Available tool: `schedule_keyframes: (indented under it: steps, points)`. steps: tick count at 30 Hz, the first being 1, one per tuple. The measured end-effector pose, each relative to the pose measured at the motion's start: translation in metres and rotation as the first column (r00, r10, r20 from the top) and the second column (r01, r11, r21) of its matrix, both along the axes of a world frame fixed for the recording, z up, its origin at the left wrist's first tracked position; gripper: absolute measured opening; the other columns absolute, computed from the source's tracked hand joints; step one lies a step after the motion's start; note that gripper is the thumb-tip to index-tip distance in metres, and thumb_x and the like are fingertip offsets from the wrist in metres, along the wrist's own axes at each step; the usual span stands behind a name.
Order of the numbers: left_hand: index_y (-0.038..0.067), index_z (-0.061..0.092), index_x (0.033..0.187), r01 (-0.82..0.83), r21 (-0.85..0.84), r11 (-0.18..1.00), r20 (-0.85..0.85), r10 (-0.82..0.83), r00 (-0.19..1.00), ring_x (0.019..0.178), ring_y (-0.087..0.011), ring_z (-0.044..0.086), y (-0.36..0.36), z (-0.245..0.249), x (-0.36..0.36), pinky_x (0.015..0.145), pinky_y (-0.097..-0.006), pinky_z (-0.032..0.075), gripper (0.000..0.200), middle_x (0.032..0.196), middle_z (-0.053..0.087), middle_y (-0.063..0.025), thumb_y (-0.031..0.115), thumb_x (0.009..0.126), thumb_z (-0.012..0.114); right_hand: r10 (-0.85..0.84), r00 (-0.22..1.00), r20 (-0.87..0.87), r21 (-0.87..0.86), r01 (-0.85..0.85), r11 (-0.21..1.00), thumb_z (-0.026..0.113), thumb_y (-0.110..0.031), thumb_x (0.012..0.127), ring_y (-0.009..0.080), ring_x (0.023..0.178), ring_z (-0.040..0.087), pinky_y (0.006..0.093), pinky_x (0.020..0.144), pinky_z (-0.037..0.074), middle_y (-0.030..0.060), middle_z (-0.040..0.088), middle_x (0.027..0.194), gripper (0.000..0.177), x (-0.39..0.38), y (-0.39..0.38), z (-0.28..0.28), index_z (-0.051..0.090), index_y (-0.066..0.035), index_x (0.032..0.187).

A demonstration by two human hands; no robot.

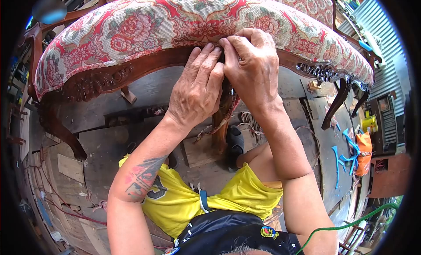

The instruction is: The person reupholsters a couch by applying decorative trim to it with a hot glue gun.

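A wooden sofa with floral upholstery (206,22) stretches across the top of the head view, its carved dark wooden rail (166,57) running below the fabric. My left hand (195,90) lies with fingers extended against the fabric's lower edge, where it meets the rail. Right beside it, my right hand (254,66) pinches at that same edge with thumb and forefinger. From beneath the right hand hangs a narrow patterned fabric strip (226,119), curling down past the middle leg. Its upper end is hidden by the hands.
Curved wooden legs (337,103) stand on the plank floor (109,145). Blue strips (348,152) and an orange bag (363,154) lie at the right, near a yellow container (369,123). A green cord (351,225) crosses the lower right.
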State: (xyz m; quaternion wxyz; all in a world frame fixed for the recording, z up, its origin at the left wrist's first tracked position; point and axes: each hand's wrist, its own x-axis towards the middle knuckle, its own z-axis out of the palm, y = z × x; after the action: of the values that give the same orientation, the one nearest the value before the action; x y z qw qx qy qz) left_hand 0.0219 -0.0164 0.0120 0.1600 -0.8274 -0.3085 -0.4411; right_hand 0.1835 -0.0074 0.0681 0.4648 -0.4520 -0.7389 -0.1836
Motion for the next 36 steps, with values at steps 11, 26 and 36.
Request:
schedule_keyframes:
  steps: [11, 26, 36]
  points:
    - [-0.005, 0.061, 0.13, 0.005, -0.004, 1.0, 0.015, -0.005, 1.0, 0.146, -0.0414, 0.058, 0.001, -0.001, 0.001, 0.128, -0.0542, 0.043, 0.036, 0.146, 0.063, -0.0258, 0.006, 0.097, 0.066, 0.089, 0.996, -0.002, 0.035, -0.089, 0.995, 0.074, -0.005, 0.091, 0.0383, 0.103, 0.07, 0.0476, 0.094, 0.057, 0.0168, 0.074, 0.106, 0.02, 0.001, 0.002, -0.003, 0.075, -0.001, 0.111]
    - [-0.004, 0.06, 0.131, 0.006, -0.01, 1.0, 0.012, -0.006, 1.0, 0.147, -0.0416, 0.057, 0.0, -0.002, 0.001, 0.129, -0.0535, 0.042, 0.036, 0.147, 0.062, -0.0258, 0.007, 0.098, 0.066, 0.117, 0.983, 0.144, 0.028, -0.122, 0.992, 0.071, -0.003, 0.086, 0.0379, 0.101, 0.07, 0.046, 0.097, 0.057, 0.0165, 0.075, 0.104, 0.026, 0.008, 0.003, 0.001, 0.075, -0.001, 0.112]
    - [-0.003, 0.06, 0.131, 0.013, -0.01, 1.0, 0.033, -0.013, 0.999, 0.146, -0.0414, 0.058, 0.0, -0.002, 0.001, 0.128, -0.0528, 0.044, 0.034, 0.148, 0.062, -0.0254, 0.007, 0.099, 0.065, 0.087, 0.994, 0.069, -0.058, -0.083, 0.995, 0.074, -0.007, 0.091, 0.038, 0.095, 0.073, 0.0455, 0.089, 0.059, 0.0178, 0.076, 0.095, 0.012, 0.0, 0.001, 0.014, 0.078, -0.002, 0.101]
